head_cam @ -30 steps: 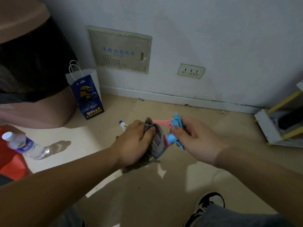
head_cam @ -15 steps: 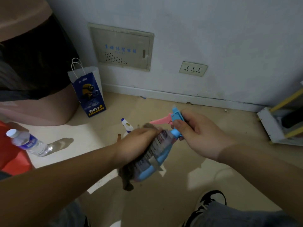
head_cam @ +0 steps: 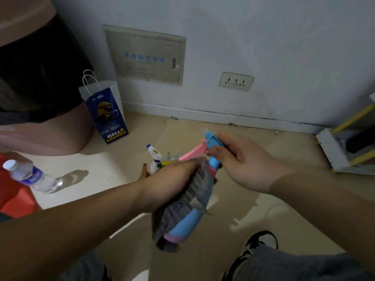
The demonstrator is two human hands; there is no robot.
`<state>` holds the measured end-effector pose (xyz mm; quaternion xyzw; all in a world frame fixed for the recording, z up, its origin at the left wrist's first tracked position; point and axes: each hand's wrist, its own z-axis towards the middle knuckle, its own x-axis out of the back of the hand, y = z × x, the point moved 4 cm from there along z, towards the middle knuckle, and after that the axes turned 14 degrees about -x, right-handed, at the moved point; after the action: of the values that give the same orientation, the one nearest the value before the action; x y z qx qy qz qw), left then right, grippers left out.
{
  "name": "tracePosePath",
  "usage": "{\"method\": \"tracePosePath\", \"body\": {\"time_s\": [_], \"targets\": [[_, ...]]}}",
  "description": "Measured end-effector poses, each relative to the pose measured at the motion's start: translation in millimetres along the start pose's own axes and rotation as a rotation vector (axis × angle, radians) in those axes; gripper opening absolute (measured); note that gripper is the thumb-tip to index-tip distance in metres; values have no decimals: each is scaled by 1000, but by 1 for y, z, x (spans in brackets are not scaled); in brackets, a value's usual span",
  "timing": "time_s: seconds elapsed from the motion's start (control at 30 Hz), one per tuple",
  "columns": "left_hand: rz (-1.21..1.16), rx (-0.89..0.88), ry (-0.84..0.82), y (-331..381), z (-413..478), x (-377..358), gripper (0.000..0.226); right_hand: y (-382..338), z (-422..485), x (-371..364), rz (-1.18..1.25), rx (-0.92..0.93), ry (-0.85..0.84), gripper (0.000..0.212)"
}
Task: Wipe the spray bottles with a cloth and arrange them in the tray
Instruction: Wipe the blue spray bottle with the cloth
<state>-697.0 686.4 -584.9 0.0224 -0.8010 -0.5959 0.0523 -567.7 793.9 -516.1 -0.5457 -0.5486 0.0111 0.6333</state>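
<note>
The blue spray bottle [head_cam: 188, 222] hangs tilted between both hands above the floor [head_cam: 121, 165]; the left hand [head_cam: 168, 183] curls round its body, pressing the grey cloth [head_cam: 172, 216] on it, and the right hand [head_cam: 243, 165] pinches the spray head [head_cam: 211, 141]

The spray bottle [head_cam: 189, 223] was smooth, faintly glossy plastic; the cloth [head_cam: 180, 203] against it looked ribbed, matt fabric. Left of it stood a printed paper bag [head_cam: 105, 112].

Head cam, down-fwd, close.
</note>
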Motion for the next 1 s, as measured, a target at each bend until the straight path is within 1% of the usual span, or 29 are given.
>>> {"method": "tracePosePath", "body": {"time_s": [0.03, 0.1, 0.17, 0.27, 0.3, 0.37, 0.43, 0.5, 0.53, 0.57, 0.6, 0.63, 0.67, 0.7, 0.73, 0.77, 0.8, 0.83, 0.93, 1.0], "targets": [[-8, -43, -4, 8, -2, -3, 42, 0, 0, -3, -17, 13, -10, 17], [-7, -84, -12, 11, -3, 0, 36, -3, -1, -5, -50, 27, -22, 19], [-25, -16, -36, 0, -3, 6, 44, -6, -1, -3, -63, 31, -22, 21], [-134, 128, -68, -11, -3, 5, 56, -8, -2, 3, -63, 36, -27, 17], [-167, 144, -83, -11, -2, 4, 59, -8, -1, 4, -54, 41, -45, 16], [-255, 93, -101, 0, -3, -2, 61, -8, -1, 4, -18, 38, -98, 16], [-283, 48, -107, 13, -8, -4, 57, -8, 0, 3, 3, 38, -128, 16], [-234, 81, -43, 6, -10, 1, 47, -7, 1, 4, 3, 32, -112, 18], [-208, 126, -6, -7, -12, 5, 59, -4, 3, 6, 13, 20, -84, 17], [-194, 174, 44, -11, -20, 8, 95, -1, 5, 10, 29, 3, -44, 16], [-236, 250, 145, -27, -18, 16, 135, 2, 7, 15, 41, -16, 1, 15], [-305, 302, 253, -47, -11, 23, 159, 6, 9, 20, 47, -39, 45, 15], [-403, 306, 335, -60, -4, 28, 164, 11, 11, 23, 53, -66, 88, 16], [-488, 328, 339, -59, -3, 25, 153, 15, 12, 25, 67, -98, 133, 17], [-530, 324, 298, -50, -1, 21, 128, 17, 13, 26, 91, -126, 180, 18], [-538, 296, 271, -38, 0, 18, 92, 18, 13, 26, 120, -147, 231, 19], [-549, 255, 234, -30, 2, 17, 67, 17, 12, 24, 150, -158, 272, 19], [-552, 216, 203, -23, 2, 18, 59, 15, 12, 23, 177, -160, 297, 20], [-516, 144, 117, 5, 0, 24, 57, 8, 9, 22, 241, -155, 274, 21], [-426, 117, 214, 17, 5, 40, 49, 1, 7, 26, 280, -150, 210, 22]]}}
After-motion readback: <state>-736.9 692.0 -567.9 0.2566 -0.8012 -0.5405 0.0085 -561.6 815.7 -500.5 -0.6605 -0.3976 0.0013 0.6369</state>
